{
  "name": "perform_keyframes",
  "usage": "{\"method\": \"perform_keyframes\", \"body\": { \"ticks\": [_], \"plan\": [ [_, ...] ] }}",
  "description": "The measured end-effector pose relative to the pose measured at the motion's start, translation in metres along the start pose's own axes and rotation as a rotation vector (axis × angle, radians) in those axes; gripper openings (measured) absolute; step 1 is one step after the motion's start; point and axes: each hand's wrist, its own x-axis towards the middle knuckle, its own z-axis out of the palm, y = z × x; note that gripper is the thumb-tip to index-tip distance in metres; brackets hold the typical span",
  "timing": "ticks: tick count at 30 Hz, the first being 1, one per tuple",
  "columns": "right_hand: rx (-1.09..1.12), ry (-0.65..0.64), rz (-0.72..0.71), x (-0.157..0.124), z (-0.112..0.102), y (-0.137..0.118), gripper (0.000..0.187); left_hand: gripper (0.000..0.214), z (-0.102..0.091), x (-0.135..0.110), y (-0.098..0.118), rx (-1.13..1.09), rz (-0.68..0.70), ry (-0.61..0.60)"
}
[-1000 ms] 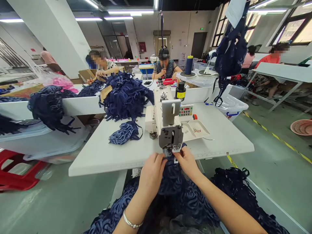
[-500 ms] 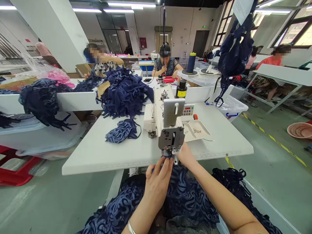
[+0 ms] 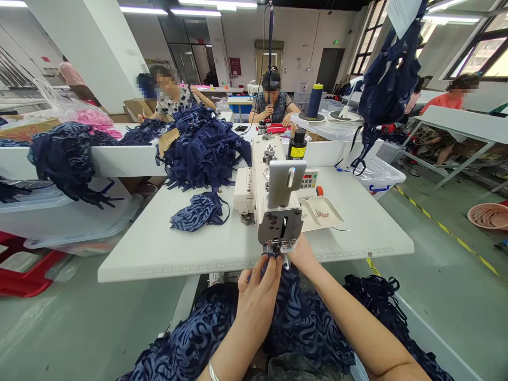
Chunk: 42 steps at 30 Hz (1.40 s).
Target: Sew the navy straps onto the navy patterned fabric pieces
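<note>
A white sewing machine (image 3: 260, 198) with a metal head plate stands on the white table. At its needle area my left hand (image 3: 257, 299) pinches navy patterned fabric (image 3: 291, 293), fingertips pressed together at the presser foot. Some of that fabric hangs below the table edge. My right hand (image 3: 302, 253) reaches to the right side of the machine head; its fingers are hidden behind the head. On the table to the left lies a navy patterned bra (image 3: 198, 211). More of the same patterned garments (image 3: 190, 338) are heaped over my lap.
A big pile of navy strapped garments (image 3: 202, 148) sits behind the table's left part. Right of the machine is a cream tray (image 3: 327, 211) of small parts. Navy garments (image 3: 387, 79) hang at upper right. A bin of navy straps (image 3: 381, 312) stands lower right. Several people work beyond.
The camera view has shifted slightly. Both my hands stay at the machine head with hardly any movement. The person at back left has raised an arm differently.
</note>
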Motion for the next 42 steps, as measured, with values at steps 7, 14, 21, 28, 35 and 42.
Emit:
{"method": "perform_keyframes", "body": {
  "ticks": [7, 14, 21, 28, 35, 42],
  "plan": [
    [-0.054, 0.017, -0.022, -0.001, -0.001, 0.000, 0.018, 0.038, -0.004, 0.002, 0.001, 0.004, -0.011, -0.003],
    [-0.031, 0.019, 0.076, -0.045, -0.009, 0.004, 0.027, 0.037, 0.001, -0.003, 0.000, 0.010, 0.009, -0.003],
    [-0.070, -0.305, 0.242, -0.097, -0.015, 0.010, 0.037, 0.040, -0.007, -0.006, -0.012, -0.253, 0.003, -0.168],
    [0.415, -0.089, 0.496, -0.152, -0.034, 0.039, 0.045, 0.131, 0.000, -0.083, -0.005, -0.768, -0.085, -0.220],
    [0.469, -0.640, 0.541, -0.158, 0.011, 0.028, 0.037, 0.050, -0.033, -0.113, -0.056, -0.538, -0.803, -0.108],
    [0.011, -0.379, 0.320, -0.112, 0.009, 0.048, 0.035, 0.062, -0.107, -0.173, -0.118, 0.524, -0.658, -0.428]
  ]
}}
